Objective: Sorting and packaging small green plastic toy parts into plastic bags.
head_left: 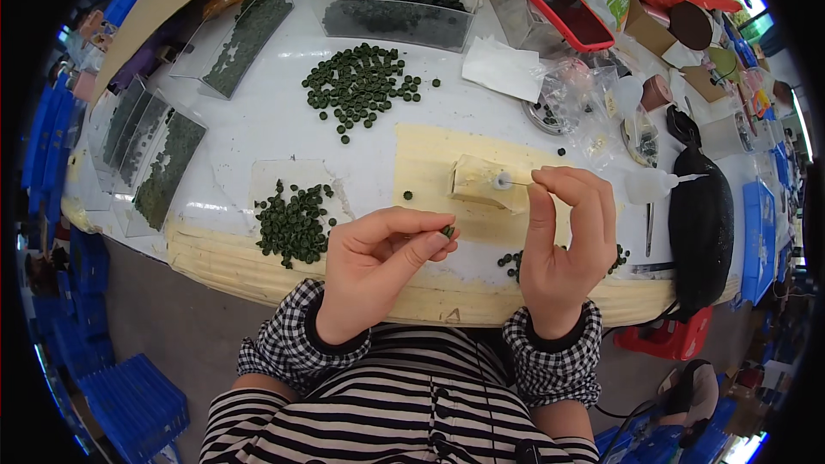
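Observation:
My left hand (378, 271) pinches a small dark green round piece (448, 230) between thumb and fingertips, just above the table. Between the thumb and index finger of my right hand (571, 245) is a thin needle-like rod (521, 184). Its far end meets a small white round fitting (502, 180) on a yellowish taped block (473, 179). Whether the end goes inside the fitting I cannot tell. One loose green piece (408, 195) lies left of the block. Several more pieces (509, 264) lie partly hidden behind my right hand.
Heaps of green pieces lie at the near left (292, 223) and far middle (361, 86). Clear bins (395, 21) hold more. A red-cased phone (554, 2) rests on a box. White tissue (503, 67), a white squeeze bottle (644, 186), tweezers (650, 230) and a black bundle (700, 228) stand rightward.

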